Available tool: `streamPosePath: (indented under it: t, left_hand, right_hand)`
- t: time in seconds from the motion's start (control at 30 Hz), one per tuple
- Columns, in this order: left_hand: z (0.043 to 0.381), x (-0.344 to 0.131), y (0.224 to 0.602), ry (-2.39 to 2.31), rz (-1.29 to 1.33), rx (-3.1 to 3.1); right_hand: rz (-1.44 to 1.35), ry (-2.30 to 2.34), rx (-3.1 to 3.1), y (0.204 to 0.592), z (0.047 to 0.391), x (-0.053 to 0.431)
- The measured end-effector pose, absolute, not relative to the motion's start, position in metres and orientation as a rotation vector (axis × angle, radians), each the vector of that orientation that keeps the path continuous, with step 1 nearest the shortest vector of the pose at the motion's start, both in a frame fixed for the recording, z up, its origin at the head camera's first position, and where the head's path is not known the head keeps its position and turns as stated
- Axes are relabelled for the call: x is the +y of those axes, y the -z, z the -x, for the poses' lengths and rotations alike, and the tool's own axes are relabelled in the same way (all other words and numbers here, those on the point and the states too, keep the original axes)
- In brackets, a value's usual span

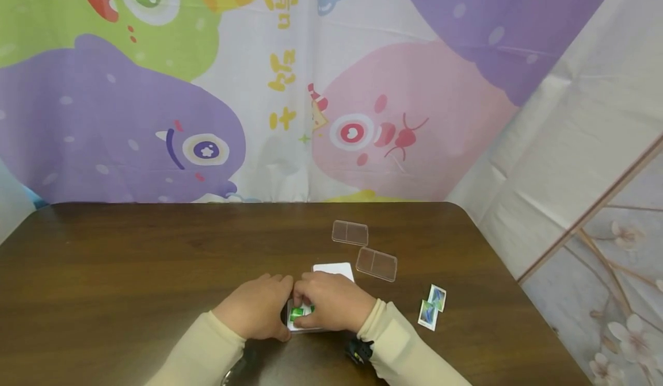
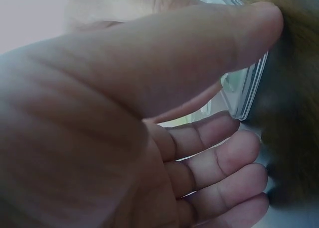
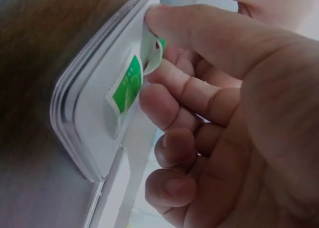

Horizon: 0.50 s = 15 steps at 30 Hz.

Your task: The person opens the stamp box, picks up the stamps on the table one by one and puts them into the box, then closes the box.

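Both hands work over a stacked clear plastic case [image 3: 65,106] with a white face, flat on the table. Green stamps with toothed edges lie on it. One stamp [image 3: 128,86] shows whole, with a curled-up lower edge; the other [image 3: 155,58] bends up among the right hand's fingers. My right hand [image 1: 339,304] has its thumb at the white face and its curled index finger on that bent stamp. My left hand [image 1: 259,305] holds the case's left end, with thumb at the near corner and fingers along the far side.
Behind the right hand a white rectangular piece [image 1: 334,268] sticks out. Two clear rectangular plastic pieces, one farther [image 1: 350,233] and one nearer [image 1: 377,265], lie on the brown table [image 1: 155,248]. To the right, two blue-green stamps [image 1: 427,314] overlap. A cartoon-printed cloth [image 1: 274,161] hangs behind.
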<state>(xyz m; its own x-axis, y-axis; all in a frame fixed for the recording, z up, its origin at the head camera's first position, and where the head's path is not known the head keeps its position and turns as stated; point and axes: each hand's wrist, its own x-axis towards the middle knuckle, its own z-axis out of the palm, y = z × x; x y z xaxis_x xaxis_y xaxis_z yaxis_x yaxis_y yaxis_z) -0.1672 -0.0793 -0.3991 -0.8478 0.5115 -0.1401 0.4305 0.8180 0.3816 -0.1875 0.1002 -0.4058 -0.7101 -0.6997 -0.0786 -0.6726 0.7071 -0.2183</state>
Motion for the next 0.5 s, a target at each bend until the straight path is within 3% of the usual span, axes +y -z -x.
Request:
streamPosePath:
  t: [0.5]
  left_hand:
    - [0.1673,-0.0792,0.3980,-0.487,-0.715,2.749]
  right_hand:
    - [1.173,0.283,2.781,0.4046,0.1863,0.1007]
